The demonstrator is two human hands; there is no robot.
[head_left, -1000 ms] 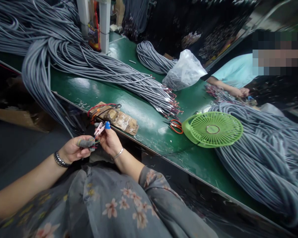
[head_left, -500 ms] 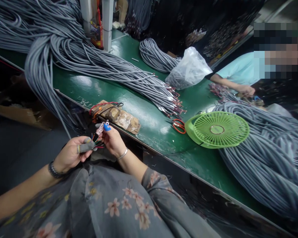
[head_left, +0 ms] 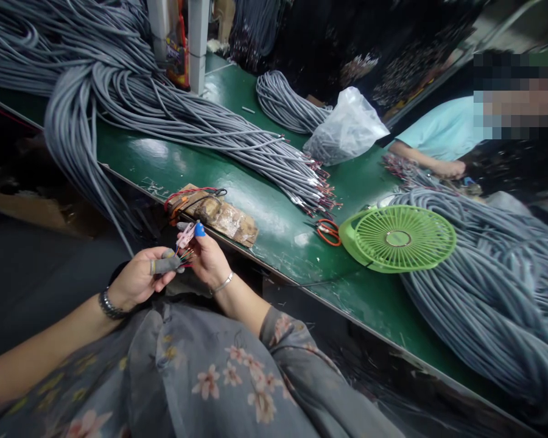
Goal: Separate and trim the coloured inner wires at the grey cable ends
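Note:
My left hand (head_left: 139,280) is closed on the end of a grey cable (head_left: 167,264), pinching it between grey-capped fingers. Thin coloured wires (head_left: 186,255) fan out of that end. My right hand (head_left: 207,258) is closed on a small pink snipper (head_left: 185,233) held at those wires; one fingertip wears a blue cap. Both hands work just below the near edge of the green table (head_left: 274,228), over my lap.
A large bundle of grey cables (head_left: 173,115) lies across the table, stripped ends near orange scissors (head_left: 326,232). A green fan (head_left: 399,237) lies flat beside another cable heap (head_left: 493,286). A taped block (head_left: 217,216), a plastic bag (head_left: 344,128) and a person at the right (head_left: 438,137) are nearby.
My hands have shifted only slightly; the left hand pulled back and then closed up against the right again. The snipper stays at the wire ends.

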